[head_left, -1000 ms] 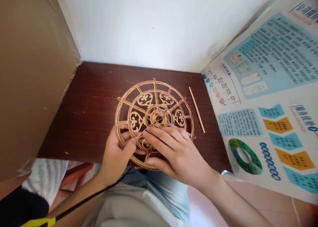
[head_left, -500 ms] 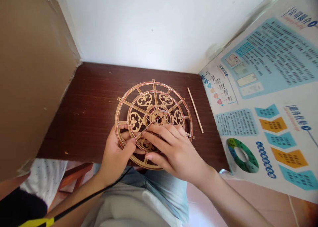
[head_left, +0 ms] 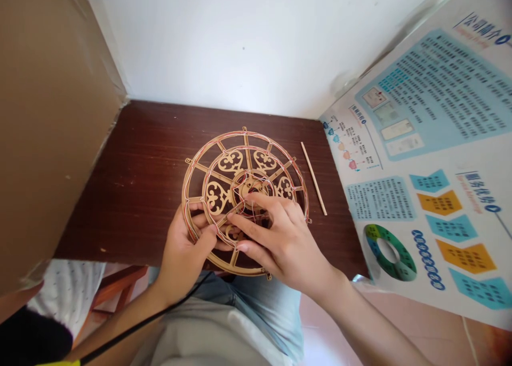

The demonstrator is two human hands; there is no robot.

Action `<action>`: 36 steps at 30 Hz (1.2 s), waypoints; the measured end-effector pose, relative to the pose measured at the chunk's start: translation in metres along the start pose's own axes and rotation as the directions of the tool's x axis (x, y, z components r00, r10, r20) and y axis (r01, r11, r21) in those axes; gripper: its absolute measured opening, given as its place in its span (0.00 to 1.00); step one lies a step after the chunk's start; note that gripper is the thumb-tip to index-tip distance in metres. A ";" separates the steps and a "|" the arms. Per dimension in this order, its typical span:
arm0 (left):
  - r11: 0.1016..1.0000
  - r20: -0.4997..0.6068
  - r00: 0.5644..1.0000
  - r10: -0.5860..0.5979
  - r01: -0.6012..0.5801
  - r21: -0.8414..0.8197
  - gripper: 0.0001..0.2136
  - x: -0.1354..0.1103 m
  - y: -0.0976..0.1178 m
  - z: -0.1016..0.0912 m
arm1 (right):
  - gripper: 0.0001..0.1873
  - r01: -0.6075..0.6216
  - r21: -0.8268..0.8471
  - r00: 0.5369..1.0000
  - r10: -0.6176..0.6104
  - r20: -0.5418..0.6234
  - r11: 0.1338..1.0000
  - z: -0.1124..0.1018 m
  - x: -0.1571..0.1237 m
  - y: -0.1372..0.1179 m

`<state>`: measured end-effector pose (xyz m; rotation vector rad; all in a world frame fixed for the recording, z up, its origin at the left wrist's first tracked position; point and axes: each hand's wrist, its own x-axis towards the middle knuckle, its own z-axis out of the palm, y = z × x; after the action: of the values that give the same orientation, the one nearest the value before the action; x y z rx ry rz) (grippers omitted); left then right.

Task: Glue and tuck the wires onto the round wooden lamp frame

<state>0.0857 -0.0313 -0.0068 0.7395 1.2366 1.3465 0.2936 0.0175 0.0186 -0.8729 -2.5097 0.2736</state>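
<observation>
A round, wheel-shaped wooden frame with spokes, rings and scroll cut-outs lies tilted at the table's front edge. Thin red and white wires run along its rings and around the central hub. My left hand grips the lower left rim, thumb on top and fingers underneath showing through the gaps. Over the lower right part spreads my right hand, its index finger at the hub, middle finger on a spoke and thumb near the inner ring. Whether a wire is pinched under these fingertips is not clear.
A thin wooden stick lies right of the frame on the dark brown table. A cardboard panel stands left, a white wall behind, a printed poster right. A black cable crosses below my left forearm.
My right index finger has moved up and toward the hub, away from the middle finger. The wooden frame sits slightly further left in view. My left hand keeps its grip.
</observation>
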 end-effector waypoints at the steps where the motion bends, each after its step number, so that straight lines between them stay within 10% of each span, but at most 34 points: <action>1: 1.000 0.000 1.000 -0.003 0.003 0.001 0.16 0.000 0.000 0.000 | 0.22 -0.018 0.017 1.000 0.018 0.000 1.000 0.000 0.000 0.000; 36: 1.000 -0.002 1.000 -0.024 0.024 0.001 0.17 0.001 0.001 0.001 | 0.27 -0.103 0.063 0.989 0.095 0.112 0.993 -0.006 -0.001 -0.004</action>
<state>0.0859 -0.0303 -0.0055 0.7221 1.2446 1.3276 0.2952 0.0142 0.0244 -0.9809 -2.5430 0.4486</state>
